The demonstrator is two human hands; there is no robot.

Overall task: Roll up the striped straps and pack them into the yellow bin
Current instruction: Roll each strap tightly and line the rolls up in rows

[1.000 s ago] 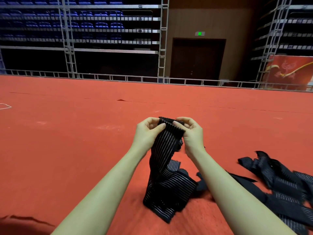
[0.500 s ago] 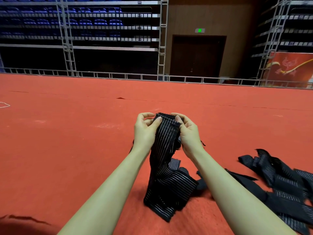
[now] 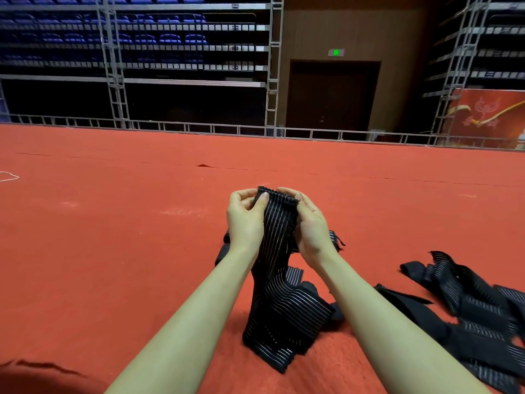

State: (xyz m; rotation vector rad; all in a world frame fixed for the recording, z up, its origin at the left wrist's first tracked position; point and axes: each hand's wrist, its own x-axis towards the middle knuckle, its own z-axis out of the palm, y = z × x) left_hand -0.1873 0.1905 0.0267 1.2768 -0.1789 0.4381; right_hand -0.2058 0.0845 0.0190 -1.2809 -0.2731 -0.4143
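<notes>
A black strap with thin white stripes [image 3: 277,251] hangs from both my hands down to a folded heap on the red floor. My left hand [image 3: 245,220] pinches its top left corner between thumb and fingers. My right hand [image 3: 309,226] grips the top right edge. The top end looks folded or slightly curled over. More striped straps [image 3: 468,302] lie loose in a pile on the floor to the right. No yellow bin is in view.
Red carpet floor [image 3: 113,237] stretches ahead to a low metal railing [image 3: 199,127]. Behind it stand scaffold bleachers with blue seats [image 3: 142,38], a dark double door [image 3: 331,95] and a red banner [image 3: 488,118] at the right.
Both hands have lifted the strap's top end a little higher and farther from me. Their grip on the top edge has shifted slightly, and the fingers work along it.
</notes>
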